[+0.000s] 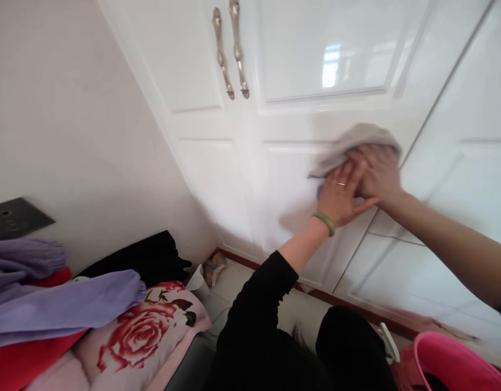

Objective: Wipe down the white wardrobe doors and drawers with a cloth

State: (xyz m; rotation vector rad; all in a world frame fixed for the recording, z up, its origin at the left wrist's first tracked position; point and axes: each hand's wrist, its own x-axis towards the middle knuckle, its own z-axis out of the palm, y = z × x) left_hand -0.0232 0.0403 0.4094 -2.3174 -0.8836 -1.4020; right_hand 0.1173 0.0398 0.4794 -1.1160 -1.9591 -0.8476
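My right hand [379,172] presses a greyish-beige cloth [367,134] against a glossy white cabinet door [291,179]. Blur softens its fingers, which reach under the cloth's bunched upper edge. Close beside it, my left hand [343,196] lies with fingers stretched and thumb spread, overlapping the right hand and the cloth's lower side. A ring sits on one left finger, and a green bangle [324,222] circles that wrist. Part of the cloth is hidden beneath both hands.
Two ornate metal handles [239,51] hang on the doors at upper left. A rose-patterned pink cushion or bedding [140,331], purple clothing [67,307] and black fabric [140,258] lie lower left. A pink bucket [450,353] stands lower right. The wall has a dark socket plate [20,219].
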